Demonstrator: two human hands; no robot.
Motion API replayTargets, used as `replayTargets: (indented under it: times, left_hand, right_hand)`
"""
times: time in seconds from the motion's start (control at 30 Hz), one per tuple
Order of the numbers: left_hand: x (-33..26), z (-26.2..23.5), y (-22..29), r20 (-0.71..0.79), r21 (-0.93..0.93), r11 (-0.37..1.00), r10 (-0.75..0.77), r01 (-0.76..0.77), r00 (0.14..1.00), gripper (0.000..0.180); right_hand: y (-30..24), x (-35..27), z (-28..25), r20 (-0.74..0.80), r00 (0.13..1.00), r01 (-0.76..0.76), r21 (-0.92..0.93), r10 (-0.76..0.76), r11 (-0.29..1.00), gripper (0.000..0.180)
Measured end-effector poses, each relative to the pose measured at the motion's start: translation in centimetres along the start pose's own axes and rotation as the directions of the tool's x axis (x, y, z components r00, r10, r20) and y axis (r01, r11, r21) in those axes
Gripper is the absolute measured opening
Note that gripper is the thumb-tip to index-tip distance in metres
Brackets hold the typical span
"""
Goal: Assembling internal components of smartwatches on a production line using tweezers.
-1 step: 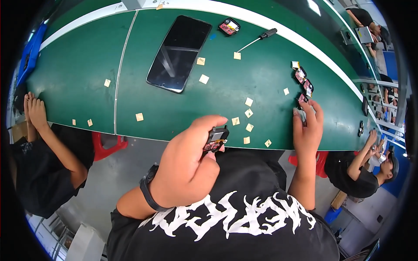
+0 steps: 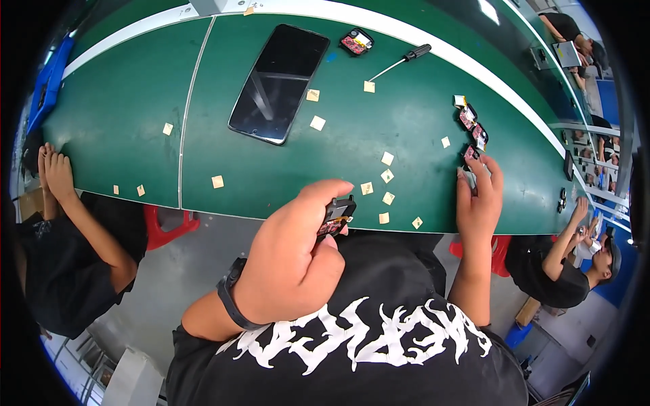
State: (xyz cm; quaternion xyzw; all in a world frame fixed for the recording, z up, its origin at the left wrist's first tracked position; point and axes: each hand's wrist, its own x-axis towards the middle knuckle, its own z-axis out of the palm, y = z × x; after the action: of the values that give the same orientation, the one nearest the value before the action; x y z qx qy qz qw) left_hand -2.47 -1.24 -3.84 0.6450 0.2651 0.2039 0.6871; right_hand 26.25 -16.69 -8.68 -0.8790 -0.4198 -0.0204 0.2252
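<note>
My left hand (image 2: pixel 291 250) is closed around a small black device housing (image 2: pixel 337 215), held tilted above the table's near edge. Red circuitry and a bit of yellow show inside it. Over on the right, my right hand (image 2: pixel 481 196) has its thumb and fingers curled at the near end of a row of similar housings. Its fingertips are on the nearest housing (image 2: pixel 471 154), which they partly cover. Beyond that lie two more open housings, one (image 2: pixel 479 135) behind the other (image 2: pixel 467 118), with a white square piece (image 2: pixel 460 101) at the far end.
On the green table (image 2: pixel 244 169) lie a large black phone (image 2: pixel 279 84), another open housing (image 2: pixel 357 42) and a black-handled screwdriver (image 2: pixel 406 59). Several small cream stickers (image 2: pixel 317 123) are scattered about. Co-workers sit left (image 2: pixel 74 250) and right (image 2: pixel 552 264). A blue tray (image 2: pixel 51 84) is at far left.
</note>
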Motion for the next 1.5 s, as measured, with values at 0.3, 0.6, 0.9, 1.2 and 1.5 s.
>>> replayTargets:
  times: [0.3,0.6,0.9,1.2,1.5]
  left_hand:
    - [0.6,-6.0,-1.5,-0.453,0.251,0.954,-0.034,0.164,0.891,0.024]
    - [-1.4,-25.3,-5.9,-0.855,0.146,0.928,-0.056,0.343,0.515,0.036]
    - [3.0,-1.5,-2.3,-0.242,0.097,0.994,0.066,-0.044,0.968,0.046]
    - [2.9,5.4,-3.2,0.433,-0.608,0.674,-0.162,0.420,0.887,0.052]
    - [2.7,6.2,-2.7,0.302,-0.531,0.742,-0.285,0.409,0.910,0.036]
  right_hand:
    - [1.2,1.3,-1.0,-0.023,0.984,0.177,-0.005,-0.177,0.984,0.026]
    - [-1.1,0.2,-1.7,-0.016,0.907,0.414,0.220,-0.421,0.883,0.029]
    - [-3.3,-0.3,-1.0,-0.098,0.790,0.495,0.685,-0.605,0.535,0.025]
    - [-4.6,-1.1,-0.9,0.100,0.831,0.236,0.827,-0.547,0.510,0.036]
    - [-3.2,-1.9,-4.0,0.224,0.907,0.106,0.697,-0.356,0.710,0.020]
